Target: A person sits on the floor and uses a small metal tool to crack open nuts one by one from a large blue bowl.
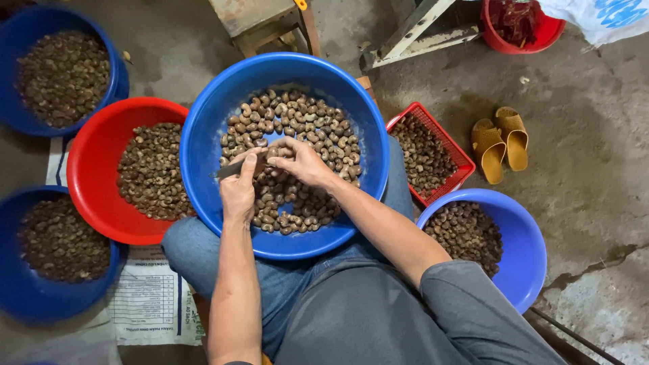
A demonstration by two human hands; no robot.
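A big blue basin (203, 128) rests on my lap, part-filled with brown cashew nuts (318, 128). Over its middle, my left hand (238, 190) grips a small knife (228, 169) whose blade points left. My right hand (301, 162) pinches a single nut (272, 153) against the knife, fingertips meeting my left thumb.
A red basin (91, 162) of nuts lies to the left, with two blue basins (13, 40) (13, 297) of darker nuts beyond. Right: a red mesh basket (443, 142) and a blue basin (527, 250). Yellow sandals (500, 142) lie on the concrete; a stool (263, 23) stands ahead.
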